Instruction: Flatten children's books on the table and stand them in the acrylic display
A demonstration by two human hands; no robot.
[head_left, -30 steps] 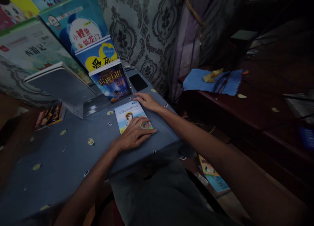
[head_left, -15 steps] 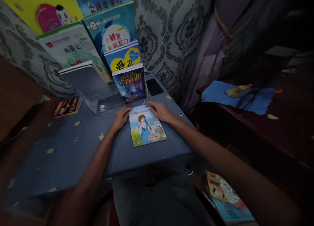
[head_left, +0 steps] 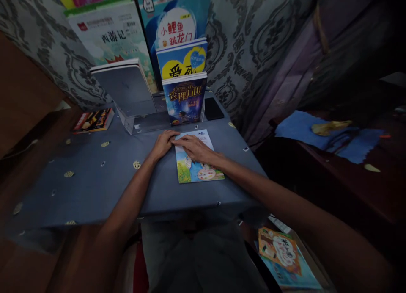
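A thin picture book [head_left: 185,170] with a painted cover lies flat on the cloth-covered table [head_left: 120,195]. My left hand [head_left: 163,145] rests at its upper left corner, fingers stretched toward the edge and lying low. Across the cover lies my right hand [head_left: 196,149], open and flat, its fingertips reaching the left hand's fingertips. The right hand and wrist hide the middle of the cover. Just beyond stands a dark blue book [head_left: 185,100] with gold lettering, leaning in a clear stand [head_left: 127,123].
Several books stand behind, including a green-edged white one [head_left: 109,37] and a teal one [head_left: 176,20]. A black phone [head_left: 213,109] lies right of the stand, a small book [head_left: 94,120] left. More books [head_left: 285,259] sit low at right. A blue cloth [head_left: 298,128] lies on a dark red surface.
My right hand has slid left across the cover, from the book's upper right to its upper left, up to my left hand. My left hand stays by the corner. The camera view has shifted.
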